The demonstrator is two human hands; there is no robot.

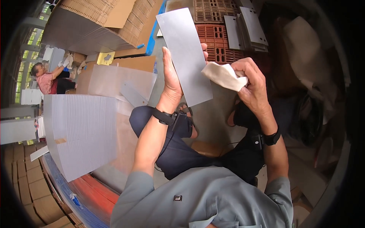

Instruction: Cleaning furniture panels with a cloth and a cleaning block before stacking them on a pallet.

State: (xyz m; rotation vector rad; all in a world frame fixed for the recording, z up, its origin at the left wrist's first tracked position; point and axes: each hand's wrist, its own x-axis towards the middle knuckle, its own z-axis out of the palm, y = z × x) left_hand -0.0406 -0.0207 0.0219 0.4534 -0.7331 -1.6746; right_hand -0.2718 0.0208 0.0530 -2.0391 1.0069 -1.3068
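Observation:
A flat silver-grey rectangular panel [186, 57] is held up in front of me, tilted, with its long side running away from me. My left hand [172, 78] grips it from beneath, the thumb along its left edge and fingertips showing past its right edge. Bunched in my right hand [253, 85] is a cream-white cloth [224, 76]. The cloth's left end meets or overlaps the panel's right edge; I cannot tell if it presses on it. To my left stands a large stack of similar grey panels [87, 133].
Red and brown plastic crates [216, 41] stand ahead, with several pale panels [251, 28] on them at right. Stacked cardboard [110, 19] is at the far left. A yellow box [105, 58] and plastic sheeting [121, 81] lie nearer. Another person [53, 76] works at far left.

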